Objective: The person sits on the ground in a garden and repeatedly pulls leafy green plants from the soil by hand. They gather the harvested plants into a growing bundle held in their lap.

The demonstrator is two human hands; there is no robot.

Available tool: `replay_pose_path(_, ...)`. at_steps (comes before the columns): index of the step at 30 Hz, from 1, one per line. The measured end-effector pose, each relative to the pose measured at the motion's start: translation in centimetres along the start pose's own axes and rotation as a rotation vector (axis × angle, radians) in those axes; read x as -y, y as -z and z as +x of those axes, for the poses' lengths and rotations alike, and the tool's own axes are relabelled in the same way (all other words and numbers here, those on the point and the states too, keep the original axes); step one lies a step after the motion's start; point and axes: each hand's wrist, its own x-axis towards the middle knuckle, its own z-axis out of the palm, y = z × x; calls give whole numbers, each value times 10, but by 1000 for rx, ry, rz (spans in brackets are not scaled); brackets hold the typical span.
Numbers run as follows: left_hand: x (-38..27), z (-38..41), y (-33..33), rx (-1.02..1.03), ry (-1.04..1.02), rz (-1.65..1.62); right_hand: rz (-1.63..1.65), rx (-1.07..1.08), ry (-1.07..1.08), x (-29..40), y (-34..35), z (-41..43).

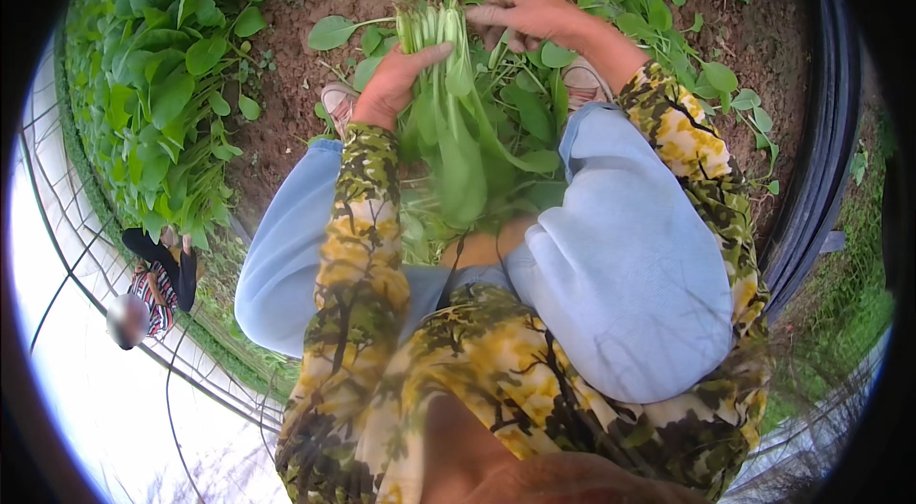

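Observation:
A bunch of leafy greens (pixel 458 146) with pale stems is gripped in my left hand (pixel 401 78), thumb across the stems. The stem ends and thin roots point away from me, while the broad leaves hang down between my knees. Just right of the stem ends, my right hand (pixel 533 17) has its fingers bent and its fingertips at the edge of the bunch. Whether those fingers pinch a stem cannot be made out. Loose greens (pixel 529 103) lie on the ground below the right hand.
Dense leafy plants (pixel 157 89) grow at the left. More pulled greens (pixel 665 24) lie on brown soil (pixel 286 124) at the right, beside a black pipe or hose bundle (pixel 823 139). Another person (pixel 157 289) is farther off at the left, near the greenhouse frame (pixel 64 217).

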Motion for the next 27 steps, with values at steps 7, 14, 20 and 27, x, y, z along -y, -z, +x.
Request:
replay_pose_path(7,7,2,-1,-12,90,58,84,155,-32,-16,-2,7)
replay_pose_path(14,13,-1,6,0,63,28,127,158,-81,-19,-12,8)
replay_pose_path(20,18,4,2,-15,80,45,132,157,-64,-27,-12,11)
replay_pose_path(27,25,-3,12,-14,73,-50,813,216,79,-18,7,1)
